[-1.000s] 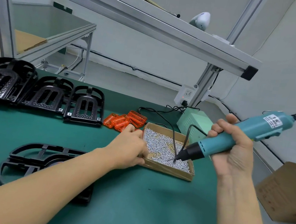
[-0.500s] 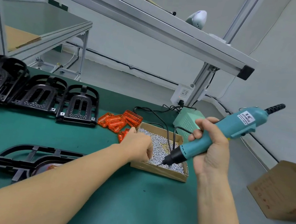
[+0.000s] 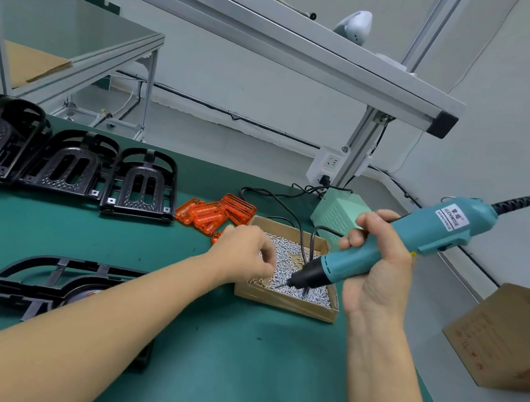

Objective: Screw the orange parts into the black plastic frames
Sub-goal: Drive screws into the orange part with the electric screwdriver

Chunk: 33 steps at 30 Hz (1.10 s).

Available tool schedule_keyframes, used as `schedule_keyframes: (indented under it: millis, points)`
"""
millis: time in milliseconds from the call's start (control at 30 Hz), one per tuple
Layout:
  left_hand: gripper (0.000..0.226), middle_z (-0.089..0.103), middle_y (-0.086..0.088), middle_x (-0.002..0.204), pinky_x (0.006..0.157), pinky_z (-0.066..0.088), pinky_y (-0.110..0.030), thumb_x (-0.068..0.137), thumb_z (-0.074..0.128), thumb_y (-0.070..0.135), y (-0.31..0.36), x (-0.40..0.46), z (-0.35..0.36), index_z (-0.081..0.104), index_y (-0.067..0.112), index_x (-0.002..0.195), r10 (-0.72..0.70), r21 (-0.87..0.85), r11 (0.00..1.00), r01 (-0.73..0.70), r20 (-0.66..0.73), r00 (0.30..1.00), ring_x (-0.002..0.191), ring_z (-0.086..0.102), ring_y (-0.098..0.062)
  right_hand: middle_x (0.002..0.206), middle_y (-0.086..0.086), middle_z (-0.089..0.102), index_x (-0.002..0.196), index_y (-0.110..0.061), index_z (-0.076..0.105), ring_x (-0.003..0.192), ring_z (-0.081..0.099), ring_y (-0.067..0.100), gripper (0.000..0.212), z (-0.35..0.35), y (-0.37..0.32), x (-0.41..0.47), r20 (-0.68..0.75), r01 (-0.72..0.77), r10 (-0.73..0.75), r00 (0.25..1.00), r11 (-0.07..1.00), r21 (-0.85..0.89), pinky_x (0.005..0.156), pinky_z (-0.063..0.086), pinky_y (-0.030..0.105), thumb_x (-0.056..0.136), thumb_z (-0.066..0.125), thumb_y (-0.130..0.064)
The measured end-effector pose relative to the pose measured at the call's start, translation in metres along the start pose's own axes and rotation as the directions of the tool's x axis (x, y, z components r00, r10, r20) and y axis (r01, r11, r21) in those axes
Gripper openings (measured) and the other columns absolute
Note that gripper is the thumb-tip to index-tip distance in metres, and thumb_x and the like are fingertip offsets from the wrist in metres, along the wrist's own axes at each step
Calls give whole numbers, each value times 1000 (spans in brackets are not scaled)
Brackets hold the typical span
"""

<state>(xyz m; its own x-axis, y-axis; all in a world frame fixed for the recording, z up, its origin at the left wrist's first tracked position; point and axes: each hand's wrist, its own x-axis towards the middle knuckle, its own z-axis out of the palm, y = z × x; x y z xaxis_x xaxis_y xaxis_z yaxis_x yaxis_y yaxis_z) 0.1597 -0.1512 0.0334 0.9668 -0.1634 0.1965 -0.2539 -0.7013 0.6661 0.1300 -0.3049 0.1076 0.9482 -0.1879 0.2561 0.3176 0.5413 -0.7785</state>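
Here, in the head view, the right hand (image 3: 380, 269) grips a teal driver (image 3: 397, 248), its fingers (image 3: 359, 240) wrapped round the barrel, the black nose tilted down and left so that the bit tip sits among the screws (image 3: 285, 265) in a shallow cardboard box (image 3: 286, 302). The left hand (image 3: 245, 254) reaches over the box's left edge with the fingers curled down into the screws; whether they pinch one cannot be told, since the back of the hand hides the tips.

The orange parts (image 3: 215, 214) lie in a loose pile on the green desk (image 3: 231, 368), just beside the box's far left corner. Three black frames (image 3: 140, 187) stand in a row along the desk's far left, touching one another. A fourth frame (image 3: 48, 285) lies flat near the front left, partly hidden under the left forearm, with a pale round piece showing inside it.

Behind the box sits a pale green power unit (image 3: 336, 211) with black cables running to a wall socket (image 3: 327, 167). A brown carton (image 3: 504, 336) stands off the desk at right.
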Motion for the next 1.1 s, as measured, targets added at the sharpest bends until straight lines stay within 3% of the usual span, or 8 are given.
schedule_keyframes:
  millis: [100, 167, 267, 367, 533, 833, 1100]
  points:
    - [13, 68, 5, 63, 63, 49, -21, 73, 75, 3, -4, -19, -18, 71, 14, 66, -97, -459, 886, 62, -53, 994, 59, 58, -3, 76, 5, 65, 75, -21, 56, 55, 57, 13, 21, 3, -1, -4, -20, 0, 2, 1000, 996, 88, 56, 49, 23, 86, 58, -3]
    - [13, 67, 0, 61, 58, 47, -17, 69, 79, 0, -12, -36, -30, 71, 10, 67, -153, -641, 764, 79, -61, 986, 57, 58, -6, 80, 7, 69, 78, -21, 55, 58, 61, 14, 18, 7, 1, -8, -20, -21, 25, 999, 988, 154, 61, 53, 24, 89, 57, -6]
    - [12, 66, -4, 64, 57, 42, -17, 63, 81, 4, -23, -63, -47, 73, 11, 68, -213, -777, 623, 95, -51, 976, 56, 54, -8, 74, 4, 67, 82, -22, 51, 51, 53, 10, 16, 20, 7, -16, 35, -62, 55, 998, 973, 224, 54, 49, 21, 91, 53, -9]
    - [20, 69, -6, 69, 59, 48, -17, 52, 81, 18, -31, -91, -63, 76, 12, 70, -250, -884, 456, 104, -15, 968, 59, 58, -8, 68, -1, 57, 80, -23, 49, 47, 43, 7, 18, 36, 15, -26, 109, -83, 53, 993, 953, 292, 50, 43, 20, 90, 51, -10]
    - [14, 71, -6, 74, 62, 53, -18, 58, 74, 14, -41, -124, -77, 77, 13, 72, -315, -957, 278, 82, -10, 949, 66, 63, -9, 66, -5, 51, 81, -23, 48, 48, 43, 6, 14, 67, 28, -41, 206, -98, 19, 978, 921, 377, 52, 43, 19, 85, 53, -11]
    - [6, 64, -3, 74, 60, 51, -20, 76, 64, 14, -46, -151, -86, 69, 10, 78, -310, -980, 194, 49, -14, 951, 65, 56, -8, 68, -4, 51, 82, -23, 48, 49, 42, 5, 14, 96, 38, -63, 263, -113, 11, 965, 919, 377, 54, 42, 19, 86, 52, -10]
    - [11, 64, -4, 74, 62, 51, -21, 74, 66, 15, -44, -156, -84, 68, 7, 82, -316, -981, 192, 36, -27, 948, 66, 56, -9, 65, -4, 52, 80, -23, 49, 47, 44, 5, 14, 102, 39, -68, 271, -130, 25, 962, 918, 374, 52, 42, 19, 83, 52, -10]
